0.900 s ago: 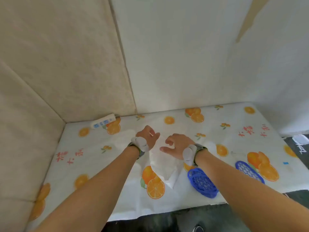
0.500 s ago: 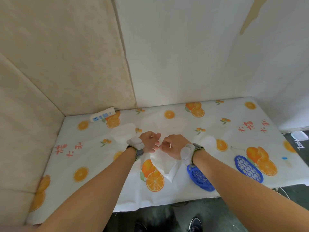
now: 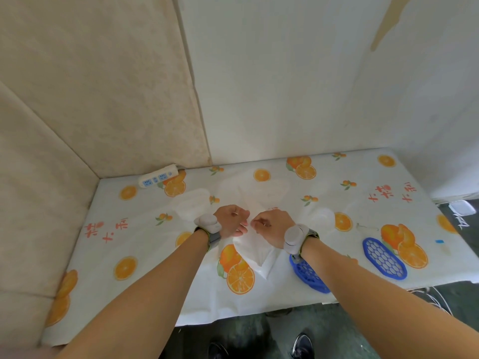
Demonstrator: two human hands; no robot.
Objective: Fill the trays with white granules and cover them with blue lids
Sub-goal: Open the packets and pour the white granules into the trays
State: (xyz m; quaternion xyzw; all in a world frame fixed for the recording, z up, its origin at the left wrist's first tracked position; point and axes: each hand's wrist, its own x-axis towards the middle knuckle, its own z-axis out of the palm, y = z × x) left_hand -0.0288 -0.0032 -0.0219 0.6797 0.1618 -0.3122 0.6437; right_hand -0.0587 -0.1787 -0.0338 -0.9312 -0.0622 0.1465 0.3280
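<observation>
A white bag of granules [image 3: 252, 251] hangs between my two hands over the middle of the table. My left hand [image 3: 230, 224] and my right hand [image 3: 272, 226] both pinch its top edge, knuckles close together. A clear tray [image 3: 193, 207] lies on the cloth just left of my left hand, and another clear tray [image 3: 321, 220] lies right of my right hand; their contents are too pale to tell. One blue honeycomb lid [image 3: 383, 259] rests at the right. A second blue lid [image 3: 308, 275] is partly hidden under my right forearm.
The table carries an orange-print cloth [image 3: 129, 255] and sits in a corner of padded walls. A white power strip [image 3: 158, 178] lies at the back left. A clear plastic bag [image 3: 261, 193] is spread beyond my hands. Floor, cables and my shoes show below the front edge.
My hands have come together from apart and closed on the top of the white bag. The bag's top has been gathered up between them.
</observation>
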